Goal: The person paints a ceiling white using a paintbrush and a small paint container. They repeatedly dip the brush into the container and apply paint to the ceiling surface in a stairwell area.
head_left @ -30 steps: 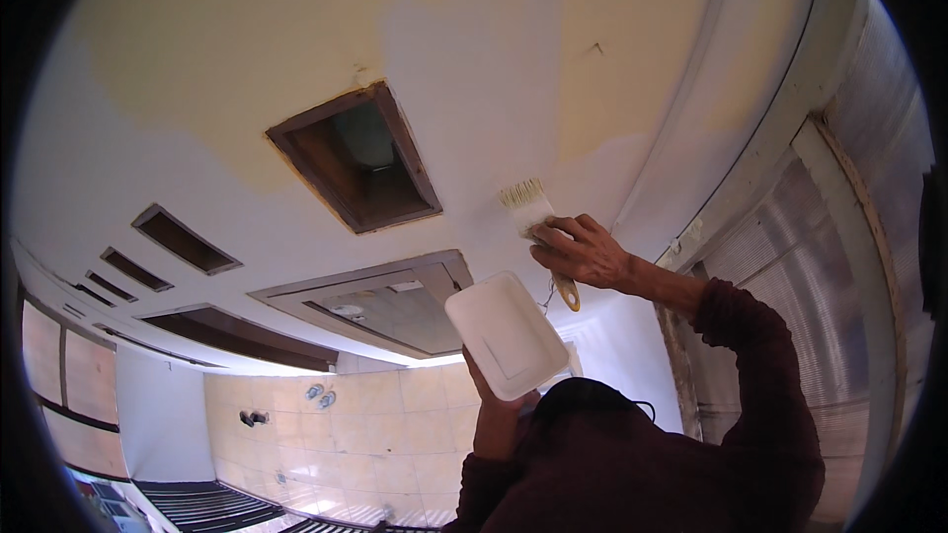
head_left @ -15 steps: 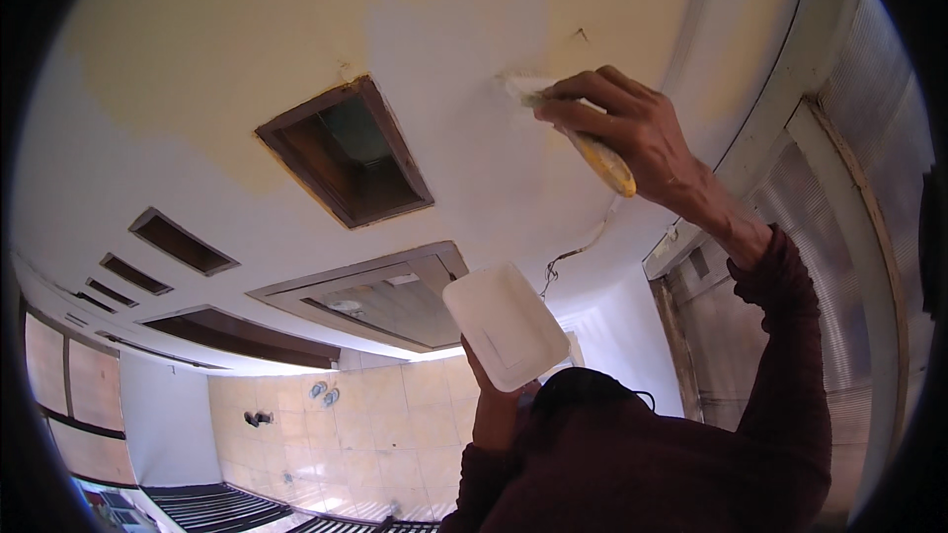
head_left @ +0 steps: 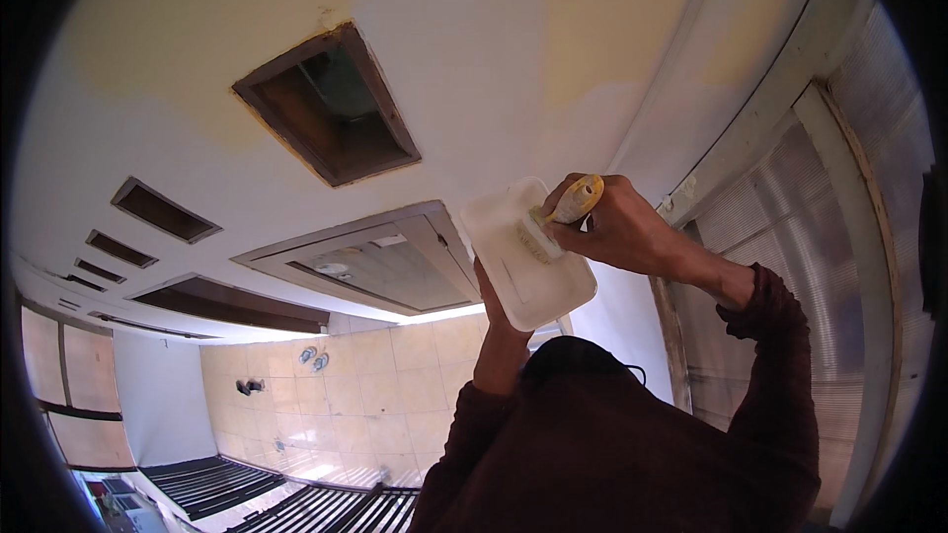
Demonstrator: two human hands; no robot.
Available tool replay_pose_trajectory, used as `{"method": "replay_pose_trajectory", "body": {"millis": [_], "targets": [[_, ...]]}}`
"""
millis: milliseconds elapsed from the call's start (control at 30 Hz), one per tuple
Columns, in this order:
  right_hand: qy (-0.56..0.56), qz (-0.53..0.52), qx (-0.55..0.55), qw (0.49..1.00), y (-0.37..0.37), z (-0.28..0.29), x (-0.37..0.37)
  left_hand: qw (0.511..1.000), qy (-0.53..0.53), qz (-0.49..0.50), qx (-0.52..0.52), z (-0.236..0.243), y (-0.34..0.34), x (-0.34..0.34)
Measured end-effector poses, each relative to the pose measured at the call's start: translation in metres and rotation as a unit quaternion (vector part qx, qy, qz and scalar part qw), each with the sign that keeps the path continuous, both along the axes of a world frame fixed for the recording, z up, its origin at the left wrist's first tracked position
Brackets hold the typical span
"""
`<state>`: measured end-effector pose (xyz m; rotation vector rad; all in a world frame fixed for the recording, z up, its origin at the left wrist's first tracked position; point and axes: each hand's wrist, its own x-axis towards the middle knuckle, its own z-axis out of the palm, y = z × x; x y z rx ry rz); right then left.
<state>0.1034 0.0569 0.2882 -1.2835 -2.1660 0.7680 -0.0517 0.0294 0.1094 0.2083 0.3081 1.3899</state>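
Note:
My left hand [head_left: 496,308] supports a white rectangular tub [head_left: 543,301] from its left side and underneath; most of its fingers are hidden behind the tub. White paint appears to coat the inside. Closed round the yellow handle of a paintbrush [head_left: 576,200], my right hand [head_left: 632,227] is over the tub's right side. The brush's wide bristles point down into the tub. Beyond both hands stands a wall [head_left: 464,69], partly white and partly yellowish, with uneven borders between the two colours.
A brown-framed opening [head_left: 331,104] sits in the wall, with a framed window or door [head_left: 370,262] below it. Corrugated translucent panels [head_left: 770,207] rise on the right. Far below are a tiled floor [head_left: 375,385] with sandals [head_left: 314,360] and a dark railing [head_left: 212,484].
My right hand has come down from the wall, bringing the paintbrush into the tub. My left hand has raised the tub slightly and to the right. The view has shifted a little.

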Motion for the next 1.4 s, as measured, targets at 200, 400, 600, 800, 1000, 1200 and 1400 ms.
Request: {"method": "replay_pose_trajectory", "body": {"millis": [200, 400, 600, 800, 1000, 1200, 1400], "targets": [[0.040, -0.010, -0.025, 0.999, -0.003, -0.006, 0.009, 1.000, 0.014, -0.017, -0.016, -0.007, 0.008, 0.006], [0.229, -0.125, -0.145, 0.955, -0.003, -0.027, 0.033, 0.999, -0.004, -0.040, -0.036, -0.001, 0.007, 0.008], [0.532, -0.204, -0.254, 0.781, -0.014, -0.083, 0.050, 0.997, -0.010, -0.065, -0.031, -0.009, 0.014, 0.000], [0.610, -0.195, -0.206, 0.740, -0.014, -0.084, 0.052, 0.996, -0.015, -0.092, -0.011, -0.016, 0.027, 0.002], [0.642, -0.198, -0.067, 0.737, -0.005, -0.071, 0.064, 0.995, 0.002, -0.092, 0.036, -0.008, 0.029, 0.006], [0.597, -0.246, 0.138, 0.751, 0.017, -0.030, 0.082, 0.991, -0.078, -0.104, 0.010, -0.022, 0.021, 0.002], [0.544, -0.263, 0.273, 0.748, 0.044, -0.008, 0.090, 0.995, -0.046, -0.086, 0.002, -0.031, 0.014, 0.000]]}}
